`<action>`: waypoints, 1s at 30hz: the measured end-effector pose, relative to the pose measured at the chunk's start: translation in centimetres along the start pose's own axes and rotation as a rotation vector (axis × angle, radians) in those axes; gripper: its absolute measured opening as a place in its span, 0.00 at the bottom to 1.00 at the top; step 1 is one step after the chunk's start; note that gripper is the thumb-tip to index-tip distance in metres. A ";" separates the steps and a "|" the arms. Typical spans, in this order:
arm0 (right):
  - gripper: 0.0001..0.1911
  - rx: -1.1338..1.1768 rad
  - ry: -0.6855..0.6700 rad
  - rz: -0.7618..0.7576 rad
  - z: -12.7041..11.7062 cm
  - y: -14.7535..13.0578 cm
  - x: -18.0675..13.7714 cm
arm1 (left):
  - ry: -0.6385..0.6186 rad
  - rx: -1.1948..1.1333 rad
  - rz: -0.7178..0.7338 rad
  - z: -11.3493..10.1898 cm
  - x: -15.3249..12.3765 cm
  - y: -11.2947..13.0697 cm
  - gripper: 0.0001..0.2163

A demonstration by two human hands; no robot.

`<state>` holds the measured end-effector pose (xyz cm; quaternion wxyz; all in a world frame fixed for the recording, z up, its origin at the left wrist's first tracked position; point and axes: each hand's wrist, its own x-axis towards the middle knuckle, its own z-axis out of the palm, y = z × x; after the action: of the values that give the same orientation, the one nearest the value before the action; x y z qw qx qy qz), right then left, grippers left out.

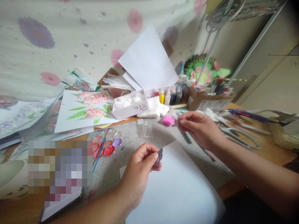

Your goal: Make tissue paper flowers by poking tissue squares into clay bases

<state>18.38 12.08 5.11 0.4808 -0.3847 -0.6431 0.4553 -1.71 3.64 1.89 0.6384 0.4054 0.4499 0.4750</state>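
My left hand [142,160] is closed in a pinch over a white sheet of paper [179,183]. Between its thumb and fingers is a small, flat, dark purple-grey piece [159,156] whose exact kind I cannot make out. Farther forward and to the right, my right hand [196,126] pinches a thin greyish piece [175,123] at its fingertips, also too small to name. Just beside those fingertips, a bright pink lump [168,120] lies on the mat [130,137].
A paint palette [109,150] and blue brush [99,152] lie left. Behind stand a white box [130,107], paint bottles [167,96] and a flower picture [70,109]. On the right are scissors [245,140], a glue gun [247,114] and a cardboard box [210,101].
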 end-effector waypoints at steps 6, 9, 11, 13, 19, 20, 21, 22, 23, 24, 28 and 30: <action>0.07 0.160 -0.199 0.114 1.0 -0.9 -1.6 | -0.039 0.121 0.014 0.0 0.0 0.1 0.13; 0.06 0.200 -0.234 0.189 1.4 -1.0 -2.2 | -0.111 0.232 0.007 0.2 -0.2 0.4 0.07; 0.06 0.237 -0.254 0.253 1.2 -1.0 -2.3 | -0.136 0.236 -0.007 0.4 -0.4 0.6 0.06; 0.06 0.278 -0.292 0.304 1.0 -1.1 -2.3 | -0.131 0.186 -0.027 0.5 -0.4 0.7 0.10; 0.12 -0.053 -0.393 0.102 2.2 -2.1 -2.7 | -0.119 0.084 -0.123 0.3 -0.4 0.0 0.20; 0.13 -0.176 -0.415 0.028 2.8 -2.3 -3.0 | -0.107 0.091 -0.127 0.3 -0.4 -0.1 0.22; 0.14 -0.279 -0.444 -0.043 3.4 -2.5 -3.2 | -0.083 0.090 -0.119 0.3 -0.4 -0.3 0.23; 0.15 -0.356 -0.471 -0.107 4.1 -2.6 -3.5 | -0.050 0.080 -0.098 0.3 -0.4 -0.4 0.23; 0.16 -0.418 -0.488 -0.166 4.8 -2.6 -3.7 | -0.016 0.067 -0.070 0.3 -0.4 -0.5 0.24; 0.15 -0.478 -0.493 -0.220 5.5 -2.6 -3.8 | 0.010 0.052 -0.037 0.2 -0.4 -0.7 0.24; 0.13 -0.765 -0.399 -0.380 7.0 -1.8 -3.8 | -0.014 0.003 0.093 0.1 -0.2 -1.1 0.20; 0.13 -0.820 -0.373 -0.413 7.1 -1.4 -3.3 | -0.052 -0.059 0.110 0.0 0.0 -1.2 0.18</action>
<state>12.23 7.03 4.71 0.2467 -0.3185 -0.9072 0.1209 -1.46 3.37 0.80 0.6344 0.4230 0.3959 0.5117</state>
